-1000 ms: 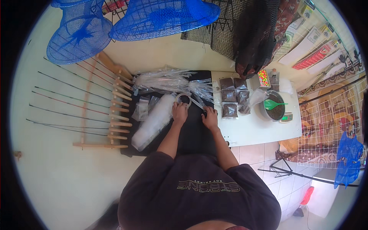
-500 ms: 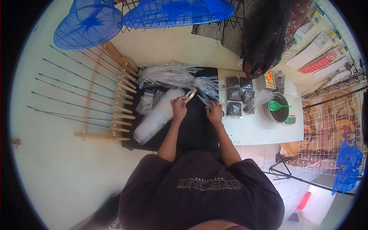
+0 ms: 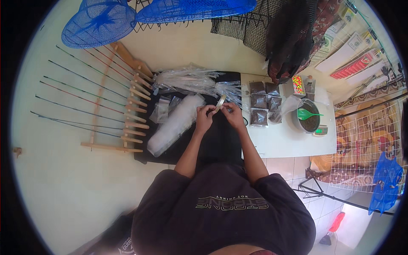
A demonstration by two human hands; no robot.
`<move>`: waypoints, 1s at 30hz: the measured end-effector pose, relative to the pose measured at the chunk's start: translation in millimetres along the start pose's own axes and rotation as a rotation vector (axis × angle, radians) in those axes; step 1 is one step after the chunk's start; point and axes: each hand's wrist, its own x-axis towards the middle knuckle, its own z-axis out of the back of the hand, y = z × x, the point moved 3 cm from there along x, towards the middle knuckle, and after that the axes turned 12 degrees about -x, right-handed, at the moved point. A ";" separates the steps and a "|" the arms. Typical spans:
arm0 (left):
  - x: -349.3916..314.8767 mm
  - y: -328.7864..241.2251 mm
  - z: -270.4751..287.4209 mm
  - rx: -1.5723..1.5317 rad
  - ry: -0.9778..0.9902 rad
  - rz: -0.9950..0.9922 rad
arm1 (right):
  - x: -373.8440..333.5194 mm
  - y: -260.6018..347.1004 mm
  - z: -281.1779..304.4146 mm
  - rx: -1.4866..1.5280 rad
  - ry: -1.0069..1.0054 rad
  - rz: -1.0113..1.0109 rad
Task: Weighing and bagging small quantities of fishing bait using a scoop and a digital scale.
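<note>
Over the black-covered part of the table, my left hand (image 3: pixel 205 118) is closed on a narrow roll of tape (image 3: pixel 220 103) standing on edge. My right hand (image 3: pixel 233 115) meets it from the other side, thumb and fingers pinched at the roll's lower rim. A small dark loop (image 3: pixel 245 121), perhaps a scissors handle, shows beside the right wrist; I cannot tell whether that hand still holds it. Left of my hands lies a long bundle of clear plastic sleeves (image 3: pixel 174 126). Small clear bags (image 3: pixel 160 111) lie next to it.
More plastic packaging (image 3: pixel 187 80) lies along the wall. At right, filled dark bags (image 3: pixel 259 117), a pot (image 3: pixel 309 123) with a green scoop (image 3: pixel 307 114), a small scale (image 3: pixel 321 130) and a box of colourful pellets (image 3: pixel 298 86). A wooden rod rack (image 3: pixel 138 106) stands left; blue nets (image 3: pixel 195 10) hang above.
The scissors blades seen at my right hand no longer show. My right hand has moved left and up to the tape roll, which has shifted slightly right with my left hand.
</note>
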 end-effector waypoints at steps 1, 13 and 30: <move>-1.4 3.6 1.0 0.076 -0.006 -0.006 | -0.3 4.4 0.3 -0.006 0.028 0.002; -15.9 4.3 10.7 0.315 -0.088 -0.091 | -17.2 -0.4 -24.7 -0.833 0.134 0.209; -51.1 -11.2 -44.6 0.389 0.104 -0.067 | -67.8 -17.0 58.0 -0.491 -0.092 0.068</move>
